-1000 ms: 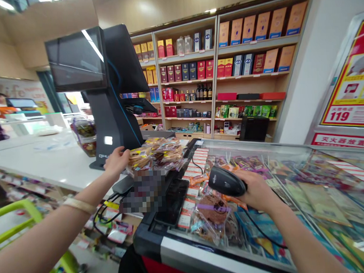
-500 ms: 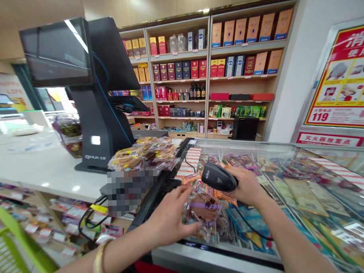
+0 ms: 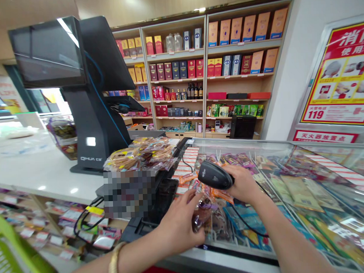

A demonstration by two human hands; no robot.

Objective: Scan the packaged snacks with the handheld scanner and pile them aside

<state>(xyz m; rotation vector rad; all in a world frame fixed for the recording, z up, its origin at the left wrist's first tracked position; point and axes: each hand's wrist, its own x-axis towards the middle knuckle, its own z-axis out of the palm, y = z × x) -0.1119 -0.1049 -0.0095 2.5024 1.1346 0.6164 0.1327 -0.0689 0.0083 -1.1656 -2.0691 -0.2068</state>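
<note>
My right hand (image 3: 243,184) is closed round the handle of a black barcode scanner (image 3: 215,175), whose head faces left; its cable trails beneath my wrist. Just to the left, my left hand (image 3: 181,220) has its fingers and thumb curled round a clear plastic packet of round brown biscuits (image 3: 202,211). The hand hides part of that packet. Beyond them lie several small orange-wrapped snacks (image 3: 213,190) on the glass top of the display case (image 3: 259,139). Packets of pale biscuits (image 3: 140,152) are heaped on the left by the till.
A black till with two screens (image 3: 94,99) stands on the white counter (image 3: 24,166). A phone-like black slab (image 3: 164,199) lies left of my hand. At lower left is a green basket (image 3: 12,246). Shelves of boxed bottles (image 3: 179,69) line the back wall.
My left hand has moved from hovering open over the biscuit packet to gripping it. The scanner stays in my right hand. The whole view has shifted slightly.
</note>
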